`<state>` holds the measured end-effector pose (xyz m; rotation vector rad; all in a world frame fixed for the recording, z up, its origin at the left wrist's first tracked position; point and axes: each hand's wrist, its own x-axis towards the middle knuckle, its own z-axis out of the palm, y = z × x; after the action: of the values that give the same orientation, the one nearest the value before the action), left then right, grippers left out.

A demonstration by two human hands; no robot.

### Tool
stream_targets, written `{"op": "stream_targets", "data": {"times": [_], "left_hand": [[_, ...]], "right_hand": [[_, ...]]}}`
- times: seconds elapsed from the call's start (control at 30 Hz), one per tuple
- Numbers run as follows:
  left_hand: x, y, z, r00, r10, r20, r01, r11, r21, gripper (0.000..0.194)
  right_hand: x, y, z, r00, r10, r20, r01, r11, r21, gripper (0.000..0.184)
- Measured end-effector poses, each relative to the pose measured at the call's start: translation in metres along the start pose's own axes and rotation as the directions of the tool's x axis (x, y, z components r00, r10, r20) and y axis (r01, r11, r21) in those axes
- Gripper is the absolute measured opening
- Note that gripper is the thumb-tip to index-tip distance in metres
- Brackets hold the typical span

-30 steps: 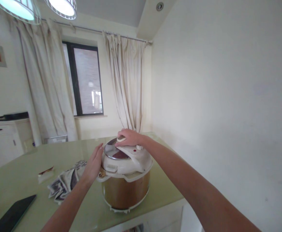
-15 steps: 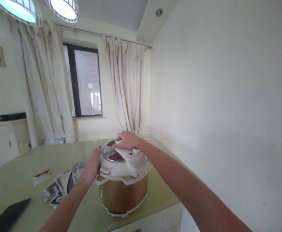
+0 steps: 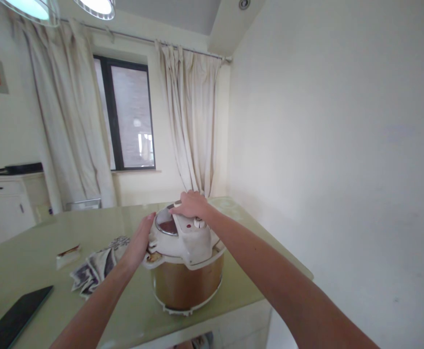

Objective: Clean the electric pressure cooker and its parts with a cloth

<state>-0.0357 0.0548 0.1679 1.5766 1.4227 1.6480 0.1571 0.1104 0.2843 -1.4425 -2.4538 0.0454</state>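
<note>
On the table's near right part stands an electric pressure cooker (image 3: 186, 286) with a brown-gold body. Its white lid (image 3: 197, 245) has a shiny dark panel, a red dot and a small white knob on top. My right hand (image 3: 191, 205) is closed over the lid's top handle, fingers partly hidden behind it. Against the lid's left side rests my left hand (image 3: 141, 240), its fingers stretched out along the edge. The lid sits turned on the body, and part of the white rim (image 3: 154, 258) shows at the left.
A crumpled patterned cloth (image 3: 95, 269), a small white packet (image 3: 68, 257) and a dark flat tablet-like slab (image 3: 19, 315) lie left on the green table (image 3: 124, 322). A white wall (image 3: 324, 145) rises close on the right. Curtains (image 3: 188, 116) and a window stand behind.
The lid has turned clockwise, seen from above, under my right hand, its front part shifting left. My left hand stays at its side. The view has tipped slightly downward.
</note>
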Motion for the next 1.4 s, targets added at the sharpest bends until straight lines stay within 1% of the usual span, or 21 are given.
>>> {"op": "stream_targets", "data": {"times": [0.13, 0.23, 0.33, 0.43, 0.63, 0.9, 1.07, 1.23, 1.4], "left_hand": [[-0.005, 0.001, -0.001, 1.0, -0.004, -0.002, 0.004, 1.0, 0.029, 0.067], [-0.009, 0.007, -0.001, 1.0, -0.015, -0.015, 0.016, 0.998, 0.056, 0.067], [-0.011, 0.014, 0.0, 0.998, -0.05, -0.028, 0.052, 0.996, 0.069, 0.067], [-0.011, 0.014, -0.001, 0.996, -0.079, -0.039, 0.082, 0.992, 0.093, 0.066], [-0.008, 0.008, -0.003, 0.998, -0.042, -0.045, 0.046, 0.996, 0.081, 0.063], [-0.01, 0.012, 0.0, 0.996, -0.055, -0.071, 0.061, 0.995, 0.076, 0.053], [-0.011, 0.015, 0.0, 0.996, -0.043, -0.077, 0.049, 0.995, 0.091, 0.053], [-0.013, 0.018, -0.001, 0.998, -0.039, -0.059, 0.045, 0.992, 0.116, 0.055], [-0.014, 0.017, -0.001, 0.999, 0.008, -0.052, 0.0, 0.988, 0.155, 0.06]], "right_hand": [[0.0, -0.001, -0.001, 1.0, 0.001, 0.012, -0.001, 1.0, 0.014, 0.082], [0.0, 0.0, -0.001, 1.0, 0.001, 0.004, -0.001, 1.0, 0.017, 0.082], [-0.001, -0.001, -0.002, 1.0, 0.0, 0.002, 0.0, 1.0, 0.01, 0.084], [-0.003, -0.002, -0.002, 1.0, -0.005, 0.007, 0.004, 1.0, 0.014, 0.084], [-0.008, -0.003, -0.001, 0.999, -0.014, -0.044, 0.014, 1.0, -0.006, 0.082], [-0.008, -0.003, 0.002, 0.997, -0.014, -0.076, 0.013, 1.0, -0.025, 0.079], [-0.008, -0.002, 0.003, 0.996, -0.015, -0.092, 0.012, 0.999, -0.035, 0.074], [-0.002, 0.004, 0.004, 0.989, -0.076, -0.127, 0.073, 0.997, -0.032, 0.068], [0.004, 0.009, 0.003, 0.972, -0.182, -0.15, 0.164, 0.979, -0.124, 0.066]]}}
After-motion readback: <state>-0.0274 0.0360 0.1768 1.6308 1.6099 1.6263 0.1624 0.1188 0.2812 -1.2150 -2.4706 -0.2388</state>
